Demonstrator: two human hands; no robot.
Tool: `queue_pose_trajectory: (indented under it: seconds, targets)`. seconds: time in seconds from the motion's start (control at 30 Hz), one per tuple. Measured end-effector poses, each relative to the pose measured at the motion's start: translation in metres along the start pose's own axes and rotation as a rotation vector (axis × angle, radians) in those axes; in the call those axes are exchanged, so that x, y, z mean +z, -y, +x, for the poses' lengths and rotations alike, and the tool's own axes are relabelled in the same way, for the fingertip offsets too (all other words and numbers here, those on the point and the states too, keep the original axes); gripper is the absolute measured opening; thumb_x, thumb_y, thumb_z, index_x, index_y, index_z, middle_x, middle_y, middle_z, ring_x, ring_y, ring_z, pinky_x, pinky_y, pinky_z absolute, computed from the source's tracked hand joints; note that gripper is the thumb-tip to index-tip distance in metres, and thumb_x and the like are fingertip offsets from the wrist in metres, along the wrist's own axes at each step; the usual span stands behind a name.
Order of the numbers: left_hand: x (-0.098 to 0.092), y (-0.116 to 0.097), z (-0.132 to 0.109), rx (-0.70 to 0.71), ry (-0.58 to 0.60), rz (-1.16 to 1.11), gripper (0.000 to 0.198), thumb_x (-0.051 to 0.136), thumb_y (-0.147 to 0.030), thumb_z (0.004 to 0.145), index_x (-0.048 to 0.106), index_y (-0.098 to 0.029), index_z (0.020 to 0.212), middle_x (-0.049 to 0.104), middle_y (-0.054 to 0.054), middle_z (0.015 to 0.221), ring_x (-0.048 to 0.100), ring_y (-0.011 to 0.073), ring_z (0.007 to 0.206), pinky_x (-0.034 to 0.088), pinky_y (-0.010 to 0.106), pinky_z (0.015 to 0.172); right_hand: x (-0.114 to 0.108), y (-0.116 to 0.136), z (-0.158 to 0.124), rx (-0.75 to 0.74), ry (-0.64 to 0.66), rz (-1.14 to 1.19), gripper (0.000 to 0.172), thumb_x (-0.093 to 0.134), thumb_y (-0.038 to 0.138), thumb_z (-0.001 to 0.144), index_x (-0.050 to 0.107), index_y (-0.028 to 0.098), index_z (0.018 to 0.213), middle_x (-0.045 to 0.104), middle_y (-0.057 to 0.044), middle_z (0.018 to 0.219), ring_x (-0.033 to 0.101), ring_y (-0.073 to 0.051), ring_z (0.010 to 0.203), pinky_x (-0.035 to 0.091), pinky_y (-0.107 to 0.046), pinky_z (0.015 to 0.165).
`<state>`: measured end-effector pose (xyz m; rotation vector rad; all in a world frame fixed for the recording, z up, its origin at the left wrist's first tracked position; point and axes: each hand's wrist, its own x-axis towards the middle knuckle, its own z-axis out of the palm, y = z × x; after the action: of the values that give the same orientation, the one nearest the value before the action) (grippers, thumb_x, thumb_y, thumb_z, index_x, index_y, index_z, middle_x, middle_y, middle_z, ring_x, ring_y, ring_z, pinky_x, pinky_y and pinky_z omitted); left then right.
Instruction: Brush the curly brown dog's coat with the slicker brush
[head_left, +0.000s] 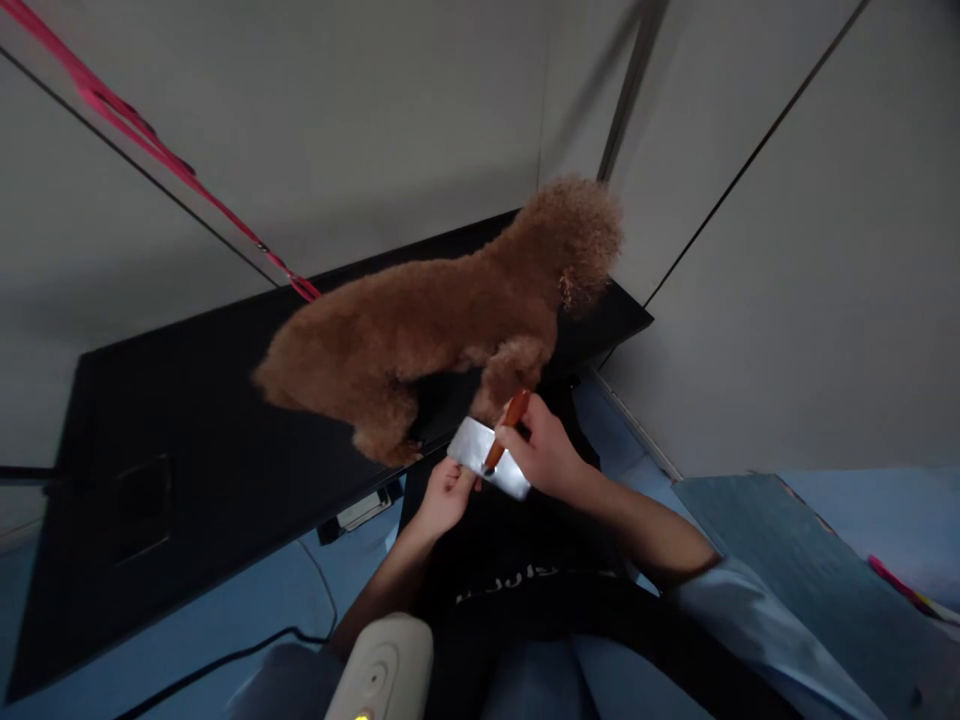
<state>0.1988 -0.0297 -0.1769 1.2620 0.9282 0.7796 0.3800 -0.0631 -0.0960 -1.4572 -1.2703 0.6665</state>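
A curly brown dog [442,320] stands on a black grooming table [172,450], its head turned toward the wall. My right hand [544,450] is closed round the reddish-brown handle of a slicker brush [487,458], whose flat silvery head points left, just below the dog's front leg. My left hand [444,495] pinches at the brush head's lower edge with its fingertips; what it grips there, if anything, is too small to see. Both hands are close together in front of my dark apron.
A pink leash [150,140] runs from the upper left down to the dog's back. A metal post [630,90] rises behind the dog. A white device [382,670] sits at the bottom, a black cable [225,660] lies on the blue floor, and a blue board [787,570] is right.
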Motion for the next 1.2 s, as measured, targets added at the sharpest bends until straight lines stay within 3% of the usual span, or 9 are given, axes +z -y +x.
queue_pose_trajectory:
  seconds: [0.1,0.23,0.4,0.5,0.6,0.8,0.97,1.07,1.2]
  targets:
    - [0.0,-0.002,-0.001,-0.015,0.015,-0.029,0.026,0.071,-0.04,0.073,0.066,-0.015,0.075,0.058,0.001,0.057,0.044,0.0102,0.05,0.032,0.023,0.053,0.0,-0.002,-0.002,-0.039,-0.153,-0.021,0.017,0.056,0.028,0.082,0.049,0.022,0.097,0.065,-0.004,0.087,0.065,-0.018,0.08,0.053,-0.033,0.075]
    - [0.006,-0.01,-0.008,-0.166,0.101,-0.345,0.035,0.072,-0.044,0.072,0.054,-0.016,0.061,0.046,-0.002,0.046,0.04,0.0089,0.042,0.029,0.022,0.047,-0.003,-0.005,-0.005,-0.093,0.001,0.022,0.015,0.058,0.027,0.081,0.051,0.022,0.093,0.064,-0.002,0.085,0.064,-0.015,0.076,0.053,-0.029,0.071]
    - [0.013,-0.018,-0.023,-0.491,0.178,-0.948,0.04,0.069,-0.041,0.077,0.037,-0.02,0.065,0.012,-0.013,0.041,0.002,0.0027,0.032,0.013,0.017,0.033,-0.008,-0.018,-0.002,-0.193,-0.211,0.05,0.019,0.058,0.027,0.081,0.049,0.022,0.098,0.062,-0.004,0.092,0.063,-0.017,0.086,0.052,-0.035,0.082]
    - [0.014,-0.021,-0.026,-0.501,0.052,-0.967,0.045,0.065,-0.04,0.081,0.029,-0.021,0.063,0.003,-0.014,0.042,-0.014,0.0009,0.037,-0.001,0.017,0.032,-0.007,-0.027,0.0,-0.185,-0.083,0.08,0.018,0.057,0.028,0.081,0.049,0.023,0.096,0.061,-0.002,0.085,0.062,-0.016,0.078,0.052,-0.033,0.076]
    - [0.014,-0.022,-0.026,-0.485,-0.037,-0.927,0.047,0.063,-0.042,0.083,0.026,-0.021,0.063,0.002,-0.014,0.041,-0.017,0.0005,0.039,-0.006,0.018,0.032,-0.003,-0.034,0.002,-0.139,-0.324,0.106,0.015,0.052,0.032,0.083,0.045,0.024,0.094,0.059,-0.003,0.086,0.062,-0.018,0.081,0.052,-0.037,0.08]
    - [0.013,0.008,-0.015,-0.479,0.092,-0.757,0.05,0.063,-0.05,0.079,0.028,-0.022,0.059,0.005,-0.013,0.04,-0.006,0.0026,0.032,0.006,0.018,0.029,-0.011,-0.051,0.012,-0.076,-0.199,0.148,0.02,0.058,0.033,0.078,0.048,0.023,0.092,0.059,-0.001,0.081,0.061,-0.016,0.072,0.052,-0.032,0.07]
    - [0.014,0.029,0.038,-0.145,-0.043,-0.277,0.027,0.071,-0.041,0.073,0.057,-0.018,0.068,0.059,0.004,0.067,0.059,0.0181,0.066,0.048,0.027,0.058,-0.055,-0.07,0.026,0.016,-0.721,0.193,0.026,0.064,0.037,0.075,0.044,0.023,0.085,0.053,0.006,0.066,0.055,-0.012,0.059,0.047,-0.027,0.062]
    - [0.022,0.012,0.096,0.098,-0.245,-0.094,0.027,0.073,-0.033,0.071,0.066,-0.018,0.092,0.063,0.009,0.115,0.047,0.0251,0.123,0.042,0.033,0.098,-0.068,-0.071,0.019,0.067,-0.524,0.406,0.024,0.055,0.045,0.084,0.045,0.023,0.087,0.055,0.006,0.058,0.057,-0.014,0.055,0.048,-0.027,0.057]
    - [0.056,-0.026,0.173,-0.036,-0.106,-0.276,0.033,0.068,-0.045,0.075,0.067,-0.017,0.092,0.067,0.012,0.11,0.046,0.0297,0.128,0.036,0.041,0.106,-0.06,-0.06,0.023,0.014,-0.119,0.496,0.043,0.043,0.063,0.086,0.053,0.021,0.088,0.067,-0.007,0.084,0.066,-0.02,0.071,0.054,-0.033,0.06]
